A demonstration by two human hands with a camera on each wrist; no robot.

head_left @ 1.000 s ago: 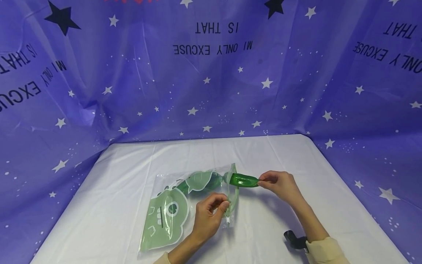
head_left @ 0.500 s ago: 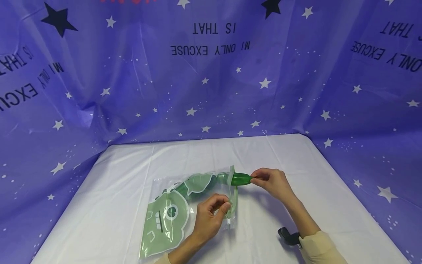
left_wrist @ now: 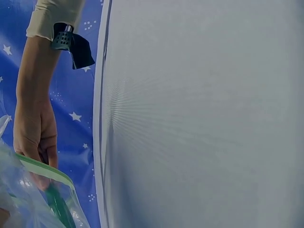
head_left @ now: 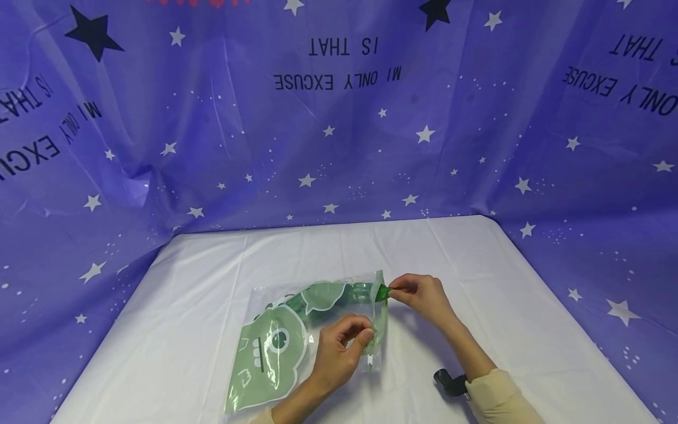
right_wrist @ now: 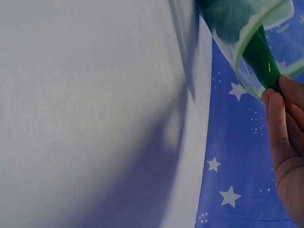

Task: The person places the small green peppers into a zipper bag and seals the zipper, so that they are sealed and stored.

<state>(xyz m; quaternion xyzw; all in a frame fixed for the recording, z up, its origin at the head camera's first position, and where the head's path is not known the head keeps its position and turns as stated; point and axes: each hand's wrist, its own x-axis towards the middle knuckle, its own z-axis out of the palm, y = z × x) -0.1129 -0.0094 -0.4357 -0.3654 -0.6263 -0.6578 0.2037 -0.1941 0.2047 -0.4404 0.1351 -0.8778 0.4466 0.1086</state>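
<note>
A clear zip bag with a pale green cartoon face and speech bubble printed on it is held over the white table. My left hand pinches the bag's mouth near its white slider. My right hand pinches the narrow tip of a shiny, tapered green thing; its kind I cannot tell. Most of it lies inside the bag, seen through the plastic, and only the tip shows at the mouth's far corner. In the left wrist view, the right fingertips are right at the green-edged opening.
White cloth covers the table. A purple-blue curtain with stars and lettering rises behind and along both sides. Strapped at the right wrist is a small black camera, close above the cloth.
My right hand has moved left, and the green thing has slid deeper into the bag, so much less of it sticks out. The left hand keeps its hold with only a slight shift.
</note>
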